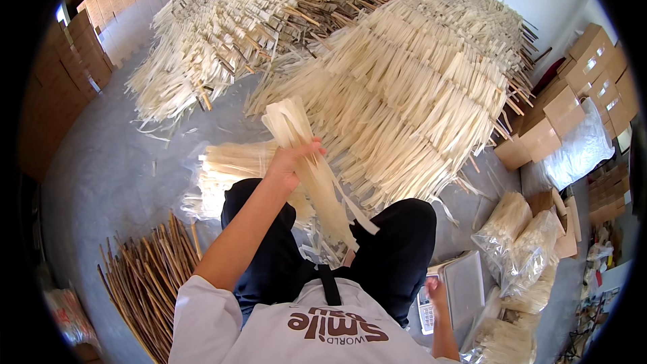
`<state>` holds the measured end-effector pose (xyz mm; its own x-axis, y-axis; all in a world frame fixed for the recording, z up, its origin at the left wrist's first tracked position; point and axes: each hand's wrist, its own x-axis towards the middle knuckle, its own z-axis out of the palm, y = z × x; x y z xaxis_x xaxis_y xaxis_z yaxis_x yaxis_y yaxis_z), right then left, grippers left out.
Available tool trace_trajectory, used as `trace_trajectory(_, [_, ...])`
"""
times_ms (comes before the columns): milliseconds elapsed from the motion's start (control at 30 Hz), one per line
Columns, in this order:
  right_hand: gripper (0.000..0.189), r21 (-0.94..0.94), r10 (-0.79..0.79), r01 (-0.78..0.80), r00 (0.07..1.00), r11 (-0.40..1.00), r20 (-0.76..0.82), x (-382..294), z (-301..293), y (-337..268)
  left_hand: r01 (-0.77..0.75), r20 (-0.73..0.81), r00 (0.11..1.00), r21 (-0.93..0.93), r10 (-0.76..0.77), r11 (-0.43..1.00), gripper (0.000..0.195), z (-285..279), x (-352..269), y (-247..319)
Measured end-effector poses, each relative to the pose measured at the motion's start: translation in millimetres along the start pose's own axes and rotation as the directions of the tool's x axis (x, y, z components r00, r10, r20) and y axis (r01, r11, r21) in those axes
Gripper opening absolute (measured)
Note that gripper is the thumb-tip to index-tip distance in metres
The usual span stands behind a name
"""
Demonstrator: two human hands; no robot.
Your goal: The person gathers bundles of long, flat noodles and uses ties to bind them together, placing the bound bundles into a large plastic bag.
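Note:
My left hand grips a bundle of pale, flat dried strips, which look like dried tofu skin. The bundle slants between my knees, and one loose strip hangs off its right side. Beyond my right knee, my right hand is over the edge of a digital scale, by its keypad. Its fingers look curled, but their grip is not clear. On the floor past my left knee, more strips lie stacked on clear plastic.
Ahead spreads a large heap of similar strips with sticks among them. Bare sticks lie at my left. Filled clear bags stand right of the scale. Cardboard boxes are stacked at right, and more boxes at left.

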<state>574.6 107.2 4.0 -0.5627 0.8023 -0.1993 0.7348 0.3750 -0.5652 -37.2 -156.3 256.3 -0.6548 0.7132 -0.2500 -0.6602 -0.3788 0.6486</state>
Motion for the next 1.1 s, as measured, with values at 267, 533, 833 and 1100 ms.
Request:
trace_trajectory(267, [0.038,0.451,-0.572,0.628,0.773,0.634,-0.273,46.8,-92.7,-490.1,0.114,0.187,0.969,0.239,-0.161,0.964,0.036,19.0,-51.1,-9.9])
trace_trajectory(533, [0.042,0.080,-0.854,0.863,0.474,0.499,0.214,75.5,-72.7,-609.9,0.083,0.283,0.938,0.382,-0.202,0.920,0.041,56.4,-74.2,-36.0])
trace_trajectory(833, [0.087,0.673,-0.835,0.528,0.481,0.518,0.266,67.7,16.7,-574.0,-0.132,-0.160,0.977,0.082,0.144,0.988,0.024,29.2,-75.4,-4.9])
trace_trajectory(1100, [0.078,0.645,-0.676,0.341,0.628,0.684,0.385,68.1,69.2,-563.5,-0.072,-0.098,0.990,0.238,0.098,0.969,0.047,-9.0,-62.5,-9.0])
